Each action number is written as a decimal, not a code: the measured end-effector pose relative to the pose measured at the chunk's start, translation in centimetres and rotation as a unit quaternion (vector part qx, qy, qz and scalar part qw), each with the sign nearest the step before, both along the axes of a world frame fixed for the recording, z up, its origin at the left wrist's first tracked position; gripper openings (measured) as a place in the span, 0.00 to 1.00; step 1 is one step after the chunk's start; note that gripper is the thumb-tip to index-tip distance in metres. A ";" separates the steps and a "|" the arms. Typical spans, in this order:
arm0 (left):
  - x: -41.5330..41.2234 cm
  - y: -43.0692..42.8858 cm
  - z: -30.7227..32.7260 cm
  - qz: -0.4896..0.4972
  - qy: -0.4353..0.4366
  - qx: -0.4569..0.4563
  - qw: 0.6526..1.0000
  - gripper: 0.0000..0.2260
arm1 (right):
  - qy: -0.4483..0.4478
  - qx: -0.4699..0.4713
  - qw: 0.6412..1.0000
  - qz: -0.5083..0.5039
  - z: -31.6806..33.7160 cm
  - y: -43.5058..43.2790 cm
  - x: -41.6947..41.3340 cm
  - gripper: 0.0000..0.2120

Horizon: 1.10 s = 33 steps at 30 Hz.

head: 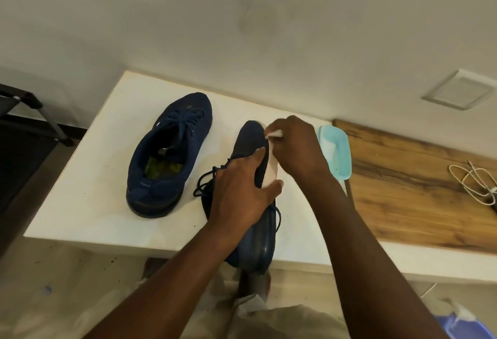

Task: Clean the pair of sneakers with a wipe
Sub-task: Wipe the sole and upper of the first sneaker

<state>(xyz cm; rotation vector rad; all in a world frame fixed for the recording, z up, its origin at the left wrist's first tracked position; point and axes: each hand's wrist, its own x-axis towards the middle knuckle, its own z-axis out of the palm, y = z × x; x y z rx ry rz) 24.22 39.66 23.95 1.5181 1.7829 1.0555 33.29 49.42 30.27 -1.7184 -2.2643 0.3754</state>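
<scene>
**A:** What sat furthest left?

**B:** A black rack, off the end of the white desk. Next, on the desk, stood one navy sneaker, upright, its toe pointing away, well apart from both hands.

**A:** And the other sneaker?

**B:** The tipped sneaker lay on its side near the desk's front edge, its heel overhanging. The left hand gripped it across the laces, fingers curled over the upper.

**A:** Where was the wipe?

**B:** The wipe lay along that shoe's sole edge. The left thumb touched its lower end, and the right hand pinched its upper end by the toe.

**A:** Further right?

**B:** A teal tub just beside the right hand, then a wooden top with a coiled white cable on it.
</scene>
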 end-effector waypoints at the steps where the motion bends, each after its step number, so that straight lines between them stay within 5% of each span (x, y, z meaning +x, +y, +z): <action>1: 0.0 0.0 0.0 0.005 -0.001 -0.009 1.000 0.33 | -0.013 -0.009 1.000 -0.001 0.2 1.1 -0.5 0.08; 9: -0.1 0.2 0.0 0.006 -0.011 0.018 1.000 0.30 | 0.017 0.020 0.999 0.029 -0.2 -4.4 1.8 0.10; 17: -0.2 0.0 0.0 0.011 -0.011 -0.027 1.000 0.36 | 0.037 -0.028 0.999 0.016 0.3 3.9 0.3 0.09; 22: -0.3 0.1 0.0 0.010 -0.020 -0.020 1.000 0.36 | 0.329 -0.047 0.942 -0.041 1.2 2.1 1.8 0.04; 24: -0.3 0.1 0.0 0.010 -0.019 -0.021 1.000 0.36 | 0.373 -0.082 0.923 -0.048 1.0 1.5 2.1 0.08; 33: -0.4 0.1 0.1 0.009 -0.015 -0.025 1.000 0.35 | 0.262 -0.088 0.960 -0.030 0.7 0.6 2.2 0.02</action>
